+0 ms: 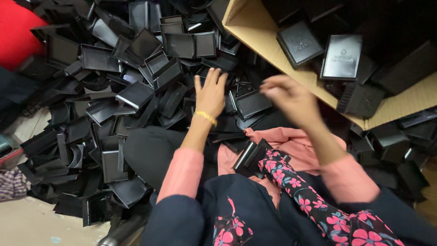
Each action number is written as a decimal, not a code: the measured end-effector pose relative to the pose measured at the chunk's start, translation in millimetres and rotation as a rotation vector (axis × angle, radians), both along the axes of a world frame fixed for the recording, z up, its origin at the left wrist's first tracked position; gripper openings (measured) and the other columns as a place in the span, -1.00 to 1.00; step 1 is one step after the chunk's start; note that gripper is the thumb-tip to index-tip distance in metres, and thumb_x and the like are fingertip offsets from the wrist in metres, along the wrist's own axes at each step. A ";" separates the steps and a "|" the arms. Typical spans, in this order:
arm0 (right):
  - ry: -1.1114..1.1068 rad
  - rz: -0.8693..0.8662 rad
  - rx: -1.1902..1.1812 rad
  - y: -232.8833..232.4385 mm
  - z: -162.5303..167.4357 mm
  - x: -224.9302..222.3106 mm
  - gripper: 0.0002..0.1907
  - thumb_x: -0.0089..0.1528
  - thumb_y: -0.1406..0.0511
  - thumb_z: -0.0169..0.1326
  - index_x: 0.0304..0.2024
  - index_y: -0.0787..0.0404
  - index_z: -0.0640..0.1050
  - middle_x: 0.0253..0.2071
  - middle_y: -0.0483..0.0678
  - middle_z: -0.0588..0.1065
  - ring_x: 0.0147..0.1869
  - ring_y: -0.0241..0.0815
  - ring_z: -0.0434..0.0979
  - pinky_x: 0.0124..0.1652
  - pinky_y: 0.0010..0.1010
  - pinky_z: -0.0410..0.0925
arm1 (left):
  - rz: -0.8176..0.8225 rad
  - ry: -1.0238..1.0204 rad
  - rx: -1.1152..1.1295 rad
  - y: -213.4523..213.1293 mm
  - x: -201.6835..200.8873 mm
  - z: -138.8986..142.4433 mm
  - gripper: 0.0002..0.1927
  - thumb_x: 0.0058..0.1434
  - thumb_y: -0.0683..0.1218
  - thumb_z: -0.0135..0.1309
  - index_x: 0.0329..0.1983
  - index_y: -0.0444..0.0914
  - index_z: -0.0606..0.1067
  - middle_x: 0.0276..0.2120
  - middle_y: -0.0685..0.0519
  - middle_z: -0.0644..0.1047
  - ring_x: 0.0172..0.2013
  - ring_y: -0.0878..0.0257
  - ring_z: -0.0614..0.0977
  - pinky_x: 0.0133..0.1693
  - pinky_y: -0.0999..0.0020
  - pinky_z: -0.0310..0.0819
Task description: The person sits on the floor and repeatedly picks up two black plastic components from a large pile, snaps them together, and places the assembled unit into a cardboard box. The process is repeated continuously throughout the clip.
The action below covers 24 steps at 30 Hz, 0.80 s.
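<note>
A large heap of black plastic box halves (136,91) lies in front of me on the floor. My left hand (210,93), with a gold bracelet on the wrist, reaches into the heap with fingers apart and rests on the black pieces. My right hand (289,95) is blurred; its fingertips pinch the edge of a black tray piece (251,104) lying between the two hands. Another black box piece (251,157) rests on my lap, on pink cloth.
An open cardboard box (400,102) at the upper right holds finished black boxes with lids (342,57). A red object (16,34) sits at the upper left. Bare pale floor (32,223) shows at the lower left. My legs are folded under floral cloth (296,187).
</note>
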State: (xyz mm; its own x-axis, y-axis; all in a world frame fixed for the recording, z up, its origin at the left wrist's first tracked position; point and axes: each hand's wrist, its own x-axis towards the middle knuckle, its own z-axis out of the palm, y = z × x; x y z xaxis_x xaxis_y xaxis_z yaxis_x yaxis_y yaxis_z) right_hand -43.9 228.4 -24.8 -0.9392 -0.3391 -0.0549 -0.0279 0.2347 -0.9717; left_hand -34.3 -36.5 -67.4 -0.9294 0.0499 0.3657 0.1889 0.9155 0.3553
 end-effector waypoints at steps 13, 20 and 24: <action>0.359 0.050 0.504 -22.6 -35.8 4.3 -0.15 0.05 0.29 0.33 0.40 -0.01 0.33 0.16 0.21 0.30 0.21 0.08 0.37 0.21 -0.05 0.35 | -0.108 -0.161 1.752 -26.8 80.7 52.6 -0.52 0.43 -0.05 0.02 0.38 -0.20 0.30 0.35 0.08 0.41 0.21 0.13 0.46 0.14 0.06 0.42; -0.412 -0.112 -0.441 -33.4 3.9 58.3 -0.63 0.23 0.21 0.28 -0.11 0.26 0.41 0.08 0.07 0.52 0.05 -0.19 0.47 0.03 -0.41 0.36 | -0.232 -0.172 2.372 26.3 76.9 19.0 -0.37 0.49 0.31 -0.33 0.30 -0.25 0.33 0.17 -0.09 0.46 0.14 -0.01 0.56 0.12 0.00 0.51; -0.155 -0.069 0.083 -58.4 19.3 74.2 -0.54 0.11 0.13 0.36 -0.10 0.26 0.54 -0.15 0.04 0.56 -0.15 -0.17 0.59 -0.20 -0.33 0.47 | -0.106 -0.145 2.088 42.1 78.7 9.4 -0.43 0.54 0.24 -0.31 0.29 -0.28 0.35 0.23 -0.14 0.46 0.15 0.05 0.54 0.17 0.12 0.46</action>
State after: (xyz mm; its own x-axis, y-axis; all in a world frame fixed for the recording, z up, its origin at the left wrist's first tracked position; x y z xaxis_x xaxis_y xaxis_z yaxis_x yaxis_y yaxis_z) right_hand 30.3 170.0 -5.5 -0.9384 -0.2621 -0.2253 0.1392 0.3101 -0.9405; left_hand 44.4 5.6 -57.9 -0.9718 -0.2007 -0.1238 0.0838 -0.7846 0.6143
